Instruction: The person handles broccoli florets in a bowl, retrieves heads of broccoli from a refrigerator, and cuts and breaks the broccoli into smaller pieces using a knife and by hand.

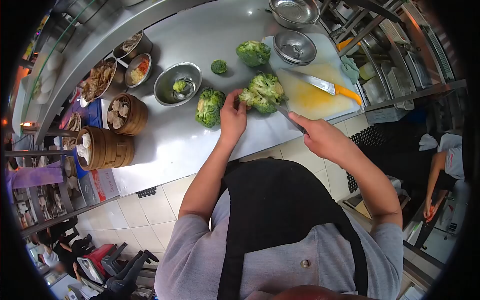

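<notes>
Wrapping its fingers around a slim dark knife, the right hand brings the flat blade to a knobbly, pale-stemmed broccoli head over the smooth metal counter. The left hand has its fingers curled closed on that head's left side. Bumpy green broccoli sits just beside this hand; a rounded crown and a small floret lie farther back. Rightward, a stained cutting board bears a yellow-handled knife and shiny bowls. Bare counter runs along the front edge toward cylindrical bamboo steamers.
</notes>
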### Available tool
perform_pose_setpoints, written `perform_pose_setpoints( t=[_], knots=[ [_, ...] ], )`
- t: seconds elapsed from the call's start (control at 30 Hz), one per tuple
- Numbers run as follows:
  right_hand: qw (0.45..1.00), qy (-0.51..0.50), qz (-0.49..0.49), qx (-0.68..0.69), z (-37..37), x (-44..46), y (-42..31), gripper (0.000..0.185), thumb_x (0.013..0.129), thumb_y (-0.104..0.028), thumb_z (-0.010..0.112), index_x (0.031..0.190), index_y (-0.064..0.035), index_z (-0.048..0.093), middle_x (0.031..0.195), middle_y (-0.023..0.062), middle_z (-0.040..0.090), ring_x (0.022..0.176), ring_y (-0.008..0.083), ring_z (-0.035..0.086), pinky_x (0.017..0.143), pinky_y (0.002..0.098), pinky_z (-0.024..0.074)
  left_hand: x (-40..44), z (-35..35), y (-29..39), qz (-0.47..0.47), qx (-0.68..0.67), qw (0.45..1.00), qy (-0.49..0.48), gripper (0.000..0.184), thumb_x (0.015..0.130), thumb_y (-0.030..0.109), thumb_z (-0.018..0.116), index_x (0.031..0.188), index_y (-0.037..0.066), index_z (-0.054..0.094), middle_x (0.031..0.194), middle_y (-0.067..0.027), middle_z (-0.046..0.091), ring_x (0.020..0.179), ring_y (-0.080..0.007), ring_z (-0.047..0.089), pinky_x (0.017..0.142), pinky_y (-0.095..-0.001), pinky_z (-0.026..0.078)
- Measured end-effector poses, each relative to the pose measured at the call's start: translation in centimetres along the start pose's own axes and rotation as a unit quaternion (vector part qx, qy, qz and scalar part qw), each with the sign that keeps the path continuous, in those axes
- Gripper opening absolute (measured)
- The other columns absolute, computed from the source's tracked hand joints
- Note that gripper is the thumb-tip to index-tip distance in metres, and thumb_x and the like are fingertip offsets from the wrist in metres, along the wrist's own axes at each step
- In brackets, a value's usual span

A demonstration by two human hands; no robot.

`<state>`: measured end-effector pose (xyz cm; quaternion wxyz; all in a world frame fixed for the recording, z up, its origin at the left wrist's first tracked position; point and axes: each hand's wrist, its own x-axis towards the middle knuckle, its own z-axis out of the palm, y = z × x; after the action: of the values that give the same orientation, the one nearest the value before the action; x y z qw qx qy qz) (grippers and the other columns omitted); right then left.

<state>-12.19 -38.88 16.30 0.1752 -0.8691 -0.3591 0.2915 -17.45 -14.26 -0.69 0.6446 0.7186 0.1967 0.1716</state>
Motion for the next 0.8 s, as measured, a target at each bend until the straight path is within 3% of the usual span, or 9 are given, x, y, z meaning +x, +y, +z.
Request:
perform_pose_setpoints(
  t=[0.2,0.27,0.37,0.43,0.57,0.63,0.67,0.73,0.8],
  knots=[
    [0.999,0.037,-0.036,0.012,1.2,-0.6,0.9,0.067,0.090,-0.001,0.055,0.156,-0.0095,0.043,0.092,0.0278,0.066,0.083,0.0428,0.065,0.080,0.0474,0.0517,2.1,-1.9,2.2,0.042,-0.149,0.987,0.030,0.038,0.099,-0.004,0.053,0.137,-0.004,0.052,0.125,-0.0164,0.065,0.105,-0.0217,0.069,0.089,-0.0332,0.059],
    [0.999,0.004,0.014,0.038,0.7,-0.7,-0.1,0.069,0.088,0.001,0.057,0.155,-0.0037,0.041,0.106,0.0307,0.068,0.101,0.0474,0.066,0.089,0.0522,0.0510,3.0,-5.1,4.2,0.008,-0.189,0.981,0.038,0.038,0.098,-0.004,0.054,0.136,-0.003,0.053,0.124,-0.0157,0.065,0.106,-0.0226,0.069,0.087,-0.0340,0.060],
    [0.997,0.002,0.051,0.051,1.4,-0.6,0.4,0.068,0.090,-0.002,0.056,0.156,-0.0102,0.042,0.096,0.0283,0.067,0.085,0.0444,0.065,0.082,0.0457,0.0520,5.0,-12.6,3.8,0.155,0.106,0.978,0.090,0.037,0.093,-0.005,0.061,0.129,0.001,0.060,0.113,-0.0142,0.070,0.099,-0.0223,0.070,0.082,-0.0342,0.058],
    [0.997,0.039,0.007,0.063,2.5,-0.3,1.4,0.068,0.090,-0.001,0.055,0.157,-0.0102,0.042,0.097,0.0286,0.067,0.085,0.0447,0.065,0.083,0.0463,0.0518,5.8,-16.1,4.7,0.135,0.267,0.947,0.118,0.037,0.090,0.002,0.066,0.127,0.002,0.063,0.111,-0.0170,0.072,0.097,-0.0325,0.071,0.083,-0.0424,0.058],
    [0.989,0.110,-0.061,0.077,4.0,-1.1,2.5,0.068,0.090,0.000,0.055,0.156,-0.0097,0.043,0.095,0.0295,0.067,0.086,0.0455,0.065,0.082,0.0484,0.0514,6.6,-16.0,5.8,0.282,0.535,0.786,0.125,0.036,0.090,0.012,0.066,0.125,0.002,0.064,0.116,-0.0227,0.069,0.100,-0.0461,0.066,0.088,-0.0525,0.054],
    [0.997,0.065,0.011,0.041,2.1,-2.4,1.1,0.067,0.091,0.000,0.055,0.156,-0.0092,0.042,0.093,0.0293,0.067,0.086,0.0457,0.066,0.081,0.0507,0.0511,5.2,-12.2,5.3,0.230,0.340,0.910,0.063,0.033,0.091,0.014,0.067,0.121,0.001,0.064,0.112,-0.0223,0.068,0.094,-0.0436,0.066,0.084,-0.0477,0.055],
    [0.998,0.059,0.003,0.030,1.9,-3.0,1.0,0.069,0.090,0.001,0.055,0.156,-0.0062,0.040,0.091,0.0283,0.066,0.085,0.0462,0.065,0.081,0.0524,0.0507,3.9,-9.5,5.5,0.085,0.251,0.964,-0.010,0.034,0.092,0.018,0.070,0.120,0.000,0.064,0.106,-0.0208,0.069,0.094,-0.0428,0.067,0.085,-0.0470,0.055],
    [0.999,0.051,-0.001,-0.001,1.2,-4.3,0.8,0.071,0.089,0.001,0.056,0.157,-0.0052,0.037,0.086,0.0259,0.064,0.081,0.0454,0.064,0.077,0.0542,0.0508,0.9,-3.9,5.4,0.013,0.230,0.969,-0.088,0.042,0.091,0.024,0.074,0.123,0.001,0.061,0.112,-0.0219,0.066,0.095,-0.0434,0.066,0.088,-0.0497,0.055],
    [0.999,0.046,0.004,-0.017,0.6,-5.2,1.0,0.071,0.089,0.001,0.056,0.157,-0.0057,0.038,0.085,0.0250,0.065,0.081,0.0450,0.065,0.076,0.0540,0.0513,-0.7,0.7,3.3,0.036,0.255,0.964,-0.060,0.053,0.087,0.027,0.079,0.127,0.001,0.056,0.121,-0.0224,0.060,0.102,-0.0431,0.064,0.094,-0.0512,0.053]
  ],
)
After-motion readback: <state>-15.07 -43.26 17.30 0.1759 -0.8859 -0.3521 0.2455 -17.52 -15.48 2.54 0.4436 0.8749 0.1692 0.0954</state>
